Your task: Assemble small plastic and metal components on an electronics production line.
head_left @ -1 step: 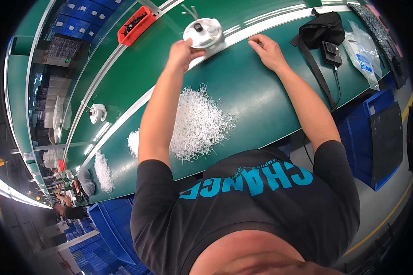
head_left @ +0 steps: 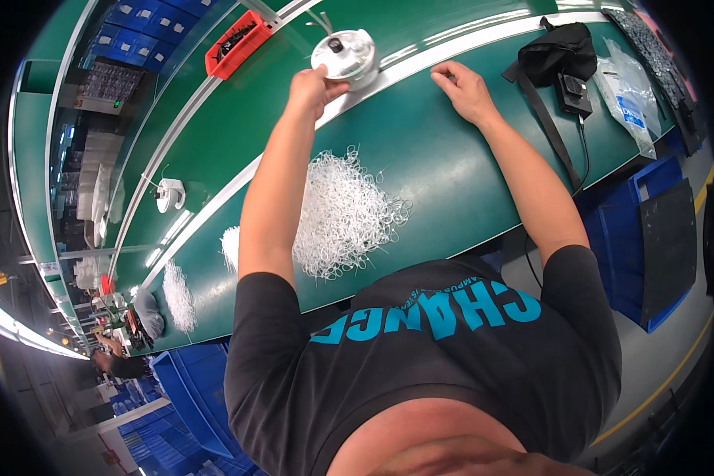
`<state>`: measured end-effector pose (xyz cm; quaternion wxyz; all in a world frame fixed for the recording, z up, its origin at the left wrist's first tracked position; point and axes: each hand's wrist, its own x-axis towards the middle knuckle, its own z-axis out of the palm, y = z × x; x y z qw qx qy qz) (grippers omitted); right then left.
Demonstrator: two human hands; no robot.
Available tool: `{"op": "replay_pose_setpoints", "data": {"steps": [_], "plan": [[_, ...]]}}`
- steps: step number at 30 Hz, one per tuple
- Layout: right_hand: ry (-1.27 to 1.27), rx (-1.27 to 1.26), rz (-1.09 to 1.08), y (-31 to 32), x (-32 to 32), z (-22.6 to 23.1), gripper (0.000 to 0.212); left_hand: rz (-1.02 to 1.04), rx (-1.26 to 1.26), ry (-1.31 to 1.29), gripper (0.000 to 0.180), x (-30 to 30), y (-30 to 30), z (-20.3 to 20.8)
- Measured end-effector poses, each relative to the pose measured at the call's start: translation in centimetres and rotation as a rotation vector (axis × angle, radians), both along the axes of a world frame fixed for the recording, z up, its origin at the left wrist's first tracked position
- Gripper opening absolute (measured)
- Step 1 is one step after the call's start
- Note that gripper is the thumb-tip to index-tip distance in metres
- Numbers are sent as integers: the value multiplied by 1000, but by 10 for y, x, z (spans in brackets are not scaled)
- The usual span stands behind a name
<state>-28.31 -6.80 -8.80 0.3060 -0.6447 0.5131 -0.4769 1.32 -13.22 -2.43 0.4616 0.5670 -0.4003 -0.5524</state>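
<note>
My left hand (head_left: pixel 311 91) grips the near rim of a white round device (head_left: pixel 360 57), thumb and fingers against its edge. A black knob (head_left: pixel 335 45) and thin prongs stick out of the device, which looks slightly tilted at the white rail. My right hand (head_left: pixel 464 91) hovers over the green bench to the right, its fingers curled in toward the thumb; whether anything small sits between them is too fine to see. Below my left forearm lies a large heap of white looped ties (head_left: pixel 345 214), partly covered by that arm.
A red bin (head_left: pixel 238 45) of dark parts stands at the far left. Another white device (head_left: pixel 169 195) and a smaller tie heap (head_left: pixel 179 297) lie left. On the right are a black bag (head_left: pixel 559 51), a black box with a cable (head_left: pixel 573 95) and a clear plastic bag (head_left: pixel 628 99).
The white round device has shifted a little to the left and tilted, with my left hand moving along. My right hand has hardly moved.
</note>
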Motion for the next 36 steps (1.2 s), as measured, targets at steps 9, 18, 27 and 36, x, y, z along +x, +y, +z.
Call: {"op": "replay_pose_setpoints", "data": {"steps": [9,18,27,36], "plan": [[-55,42,3,-1,-4,-6,22,103,46,-260,35,15,2,-9],[40,-3,30,-6,-1,-8,22,-893,-157,-1255,24,-44,149,20],[58,4,40,-1,-1,-4,22,-813,-205,-1022,21,-45,154,9],[-113,94,219,20,17,34,23,-300,-200,-10,14,-19,151,34]]}}
